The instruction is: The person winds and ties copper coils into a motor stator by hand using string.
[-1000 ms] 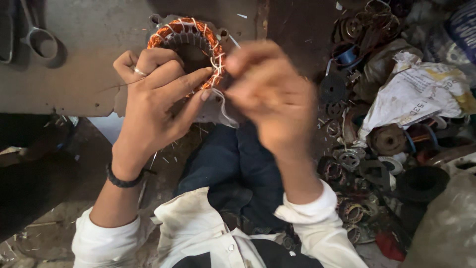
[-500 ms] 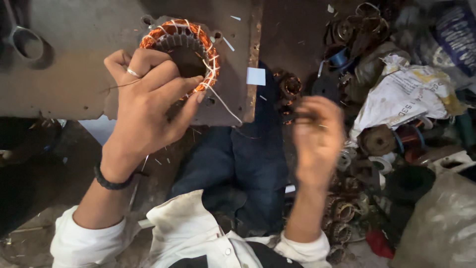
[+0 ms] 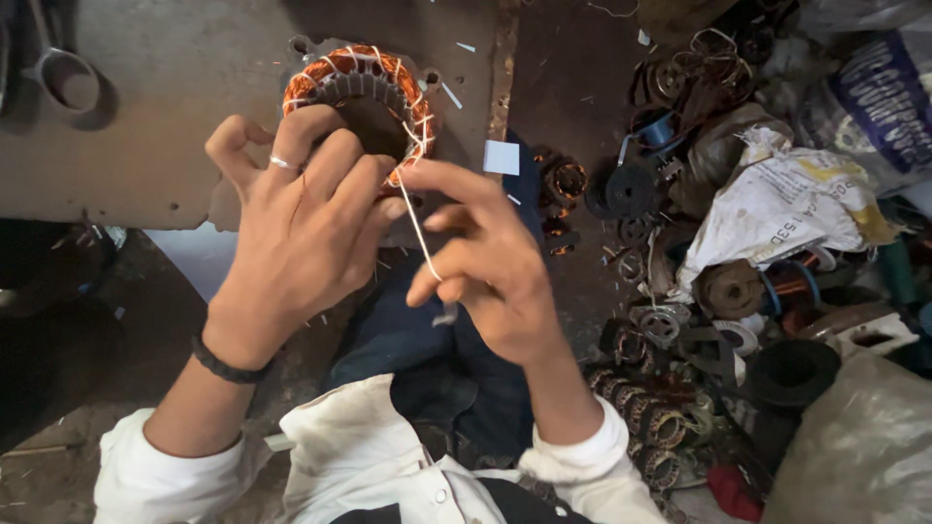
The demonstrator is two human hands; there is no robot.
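**Things lying around the work place**

At the upper left of the frame a pair of scissors [image 3: 60,73] lies on a grey board [image 3: 175,107]. A small white paper square [image 3: 501,157] sits near the top centre, at the edge of the board. On the right side there is a crumpled white sack [image 3: 777,209], and below it a black round disc [image 3: 794,371]. Many small copper coils [image 3: 646,422] are piled at the lower right, near a red thing [image 3: 730,490].

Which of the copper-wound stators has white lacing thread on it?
The stator gripped by the left hand at the bench edge; the right hand pulls its thread. Floor-pile ones show none.
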